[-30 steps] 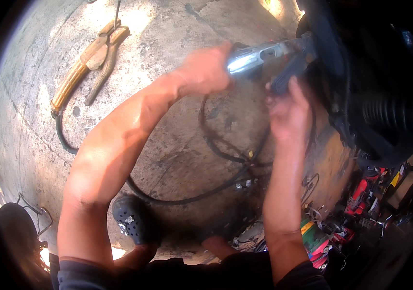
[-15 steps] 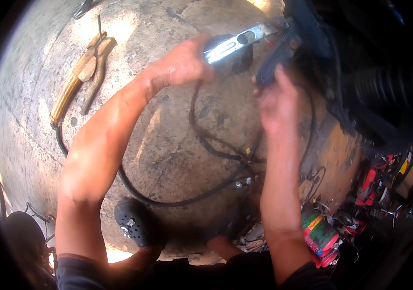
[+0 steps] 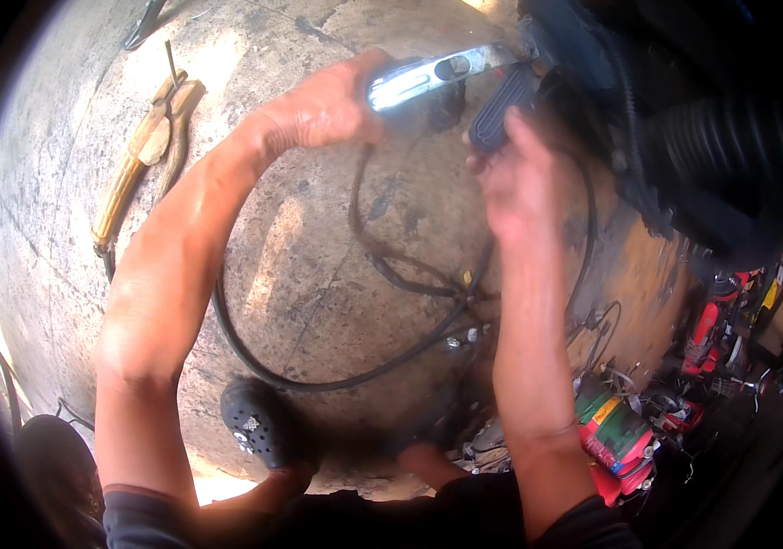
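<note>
My left hand [image 3: 323, 110] is closed around the shiny metal handle of a long tool [image 3: 437, 75] that points right toward a dark machine part [image 3: 684, 119] with a ribbed black rubber boot. My right hand [image 3: 515, 178] holds a dark blue ribbed grip [image 3: 499, 112] just below the tool's far end, against the same dark part. Both forearms reach up from the lower edge over a stained concrete floor.
A black cable [image 3: 318, 371] loops across the concrete floor [image 3: 309, 274] under my arms. A welding electrode holder with yellowish jaws [image 3: 140, 165] lies at upper left. My black shoe [image 3: 259, 425] is at the bottom. Red tools and boxes [image 3: 629, 439] crowd the lower right.
Both hands and the metal tool have shifted left and up in view as the head turned. The right hand now grips the blue ribbed piece more plainly.
</note>
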A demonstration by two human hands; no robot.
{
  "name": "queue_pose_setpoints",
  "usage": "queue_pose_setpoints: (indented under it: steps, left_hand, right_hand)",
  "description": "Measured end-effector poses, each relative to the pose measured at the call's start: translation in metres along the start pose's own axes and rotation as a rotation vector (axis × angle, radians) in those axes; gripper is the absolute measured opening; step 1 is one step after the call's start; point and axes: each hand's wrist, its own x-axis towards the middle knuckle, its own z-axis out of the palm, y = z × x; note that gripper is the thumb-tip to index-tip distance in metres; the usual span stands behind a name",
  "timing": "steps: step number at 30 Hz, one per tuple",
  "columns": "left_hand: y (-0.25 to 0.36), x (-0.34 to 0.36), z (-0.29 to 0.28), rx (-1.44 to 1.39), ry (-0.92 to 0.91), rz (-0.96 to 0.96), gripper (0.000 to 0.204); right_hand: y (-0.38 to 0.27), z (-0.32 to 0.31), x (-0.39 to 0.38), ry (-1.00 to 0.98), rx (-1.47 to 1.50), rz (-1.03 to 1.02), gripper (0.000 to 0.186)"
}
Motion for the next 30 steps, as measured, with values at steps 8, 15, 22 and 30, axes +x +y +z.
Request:
queue_pose_setpoints:
  steps: [8,15,22,30]
  left_hand:
    - [0.029,0.017,-0.015,0.463,-0.003,-0.172,0.07]
    - [0.032,0.021,-0.019,0.796,-0.122,-0.207,0.064]
    - [0.05,-0.034,0.0,0.61,0.416,-0.029,0.071]
    - [-0.007,-0.213,-0.054,1.161,0.992,-0.298,0.056]
  right_hand:
    - [0.006,-0.005,0.007,0.016,-0.009,0.02,0.024]
    - [0.005,0.002,0.004,0.085,-0.057,0.039,0.023]
    - [0.0,-0.001,0.003,0.079,-0.08,0.074,0.023]
    - [-0.003,-0.002,0.003,0.056,-0.085,0.065,0.023]
